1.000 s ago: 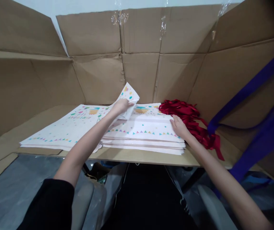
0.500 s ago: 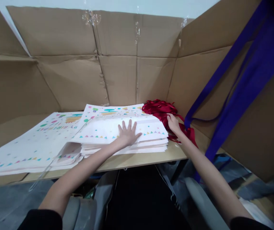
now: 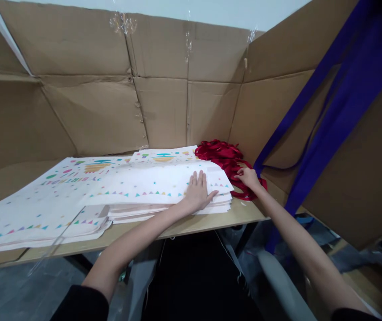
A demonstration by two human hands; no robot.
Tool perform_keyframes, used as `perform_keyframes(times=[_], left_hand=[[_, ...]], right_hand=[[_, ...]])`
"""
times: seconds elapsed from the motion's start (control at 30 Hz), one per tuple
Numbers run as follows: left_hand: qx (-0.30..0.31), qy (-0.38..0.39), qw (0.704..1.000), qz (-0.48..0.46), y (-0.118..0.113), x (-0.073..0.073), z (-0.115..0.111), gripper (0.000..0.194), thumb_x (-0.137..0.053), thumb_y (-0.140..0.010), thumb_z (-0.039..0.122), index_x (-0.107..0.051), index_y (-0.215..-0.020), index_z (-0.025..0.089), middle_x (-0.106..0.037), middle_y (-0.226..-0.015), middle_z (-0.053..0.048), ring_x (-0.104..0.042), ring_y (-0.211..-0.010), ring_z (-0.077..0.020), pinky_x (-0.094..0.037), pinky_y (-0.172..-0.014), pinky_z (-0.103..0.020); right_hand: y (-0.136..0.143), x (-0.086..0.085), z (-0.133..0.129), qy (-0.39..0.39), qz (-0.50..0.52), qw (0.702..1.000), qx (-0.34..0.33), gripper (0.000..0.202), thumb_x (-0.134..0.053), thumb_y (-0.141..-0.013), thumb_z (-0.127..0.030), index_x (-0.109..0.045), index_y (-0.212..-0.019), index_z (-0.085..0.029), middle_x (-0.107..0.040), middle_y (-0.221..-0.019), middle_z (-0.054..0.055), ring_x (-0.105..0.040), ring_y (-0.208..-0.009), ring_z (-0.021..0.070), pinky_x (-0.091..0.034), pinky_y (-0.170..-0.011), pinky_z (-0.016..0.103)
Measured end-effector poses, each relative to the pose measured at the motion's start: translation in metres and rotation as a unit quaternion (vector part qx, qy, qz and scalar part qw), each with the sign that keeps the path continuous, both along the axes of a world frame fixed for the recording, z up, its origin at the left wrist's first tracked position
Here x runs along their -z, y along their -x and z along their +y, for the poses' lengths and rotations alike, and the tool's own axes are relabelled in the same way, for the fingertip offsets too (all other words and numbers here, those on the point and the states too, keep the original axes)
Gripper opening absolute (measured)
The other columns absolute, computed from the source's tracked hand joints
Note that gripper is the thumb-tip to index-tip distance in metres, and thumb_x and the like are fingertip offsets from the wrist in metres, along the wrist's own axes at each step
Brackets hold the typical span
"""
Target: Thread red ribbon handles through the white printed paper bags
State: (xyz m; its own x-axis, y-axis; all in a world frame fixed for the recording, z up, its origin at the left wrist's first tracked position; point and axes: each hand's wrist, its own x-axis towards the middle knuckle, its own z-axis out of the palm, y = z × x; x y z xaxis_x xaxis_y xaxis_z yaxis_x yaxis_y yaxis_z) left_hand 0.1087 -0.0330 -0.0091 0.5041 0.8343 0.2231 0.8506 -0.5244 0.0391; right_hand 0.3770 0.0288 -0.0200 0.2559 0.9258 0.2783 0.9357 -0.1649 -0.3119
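My left hand (image 3: pixel 197 192) lies flat, fingers stretched out, on the top white sheet (image 3: pixel 144 182) of a stack, near its right end. Coloured triangles and stars are printed on that sheet. To the right of the stack is a heap of glossy red ribbon (image 3: pixel 219 150). My right hand (image 3: pixel 249 177) is at the heap's right side with its fingers curled together on the ribbon; the exact grip at the fingertips is hard to make out. More printed sheets (image 3: pixel 50 207), with birthday lettering and a cake picture, spread out to the left.
Tall cardboard panels (image 3: pixel 164 107) wall in the back and sides of the table (image 3: pixel 164 232). Wide purple straps (image 3: pixel 321 147) hang down at the right. A thin clear strip (image 3: pixel 55 243) overhangs the front edge at left. Grey chair armrests (image 3: pixel 282 285) flank my lap.
My left hand has slid right across the stack, its fingers now closer together. The top sheet has shifted leftward over the neighbouring sheets. My right hand stays at the ribbon, slightly lower.
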Motion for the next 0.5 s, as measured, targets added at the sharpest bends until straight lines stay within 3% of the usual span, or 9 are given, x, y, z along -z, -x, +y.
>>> perform_keyframes(times=[0.13, 0.23, 0.43, 0.5], left_hand=[[0.014, 0.003, 1.000, -0.012, -0.024, 0.001, -0.001, 0.087, -0.018, -0.093, 0.061, -0.019, -0.147, -0.007, -0.012, -0.154, -0.023, -0.008, -0.144, -0.0334, -0.011, -0.118, -0.041], [-0.003, 0.025, 1.000, -0.007, -0.032, -0.008, -0.003, 0.087, -0.021, -0.093, 0.060, -0.019, -0.146, -0.008, -0.013, -0.154, -0.024, -0.009, -0.143, -0.0349, -0.012, -0.117, -0.042], [0.014, 0.080, 0.996, 0.029, -0.019, -0.041, 0.007, 0.074, -0.031, -0.095, 0.046, -0.025, -0.144, -0.009, -0.010, -0.155, -0.024, -0.018, -0.143, -0.0303, -0.022, -0.114, -0.034], [0.013, 0.100, 0.994, 0.052, -0.013, -0.050, 0.015, 0.073, -0.037, -0.093, 0.046, -0.026, -0.146, -0.002, -0.005, -0.156, -0.019, -0.011, -0.144, -0.0310, -0.018, -0.115, -0.041]], right_hand=[[-0.010, -0.011, -0.001, 0.025, 0.071, 0.996, 0.036, 0.013, -0.068, -0.072, -0.013, -0.074, -0.084, -0.016, -0.074, -0.082, 0.005, -0.069, -0.079, 0.0177, -0.049, -0.070, 0.021], [-0.014, -0.019, 0.000, 0.049, 0.074, 0.995, 0.044, 0.016, -0.067, -0.068, -0.007, -0.075, -0.079, -0.016, -0.074, -0.078, 0.005, -0.069, -0.077, 0.0178, -0.050, -0.067, 0.021], [-0.012, -0.041, 0.008, 0.077, 0.068, 0.989, 0.107, 0.014, -0.074, -0.062, -0.009, -0.073, -0.074, -0.016, -0.072, -0.083, 0.011, -0.069, -0.084, 0.0240, -0.053, -0.073, 0.029], [-0.009, -0.052, 0.012, 0.075, 0.048, 0.985, 0.148, 0.021, -0.080, -0.058, -0.015, -0.072, -0.078, -0.016, -0.070, -0.095, 0.014, -0.067, -0.094, 0.0287, -0.054, -0.076, 0.035]])
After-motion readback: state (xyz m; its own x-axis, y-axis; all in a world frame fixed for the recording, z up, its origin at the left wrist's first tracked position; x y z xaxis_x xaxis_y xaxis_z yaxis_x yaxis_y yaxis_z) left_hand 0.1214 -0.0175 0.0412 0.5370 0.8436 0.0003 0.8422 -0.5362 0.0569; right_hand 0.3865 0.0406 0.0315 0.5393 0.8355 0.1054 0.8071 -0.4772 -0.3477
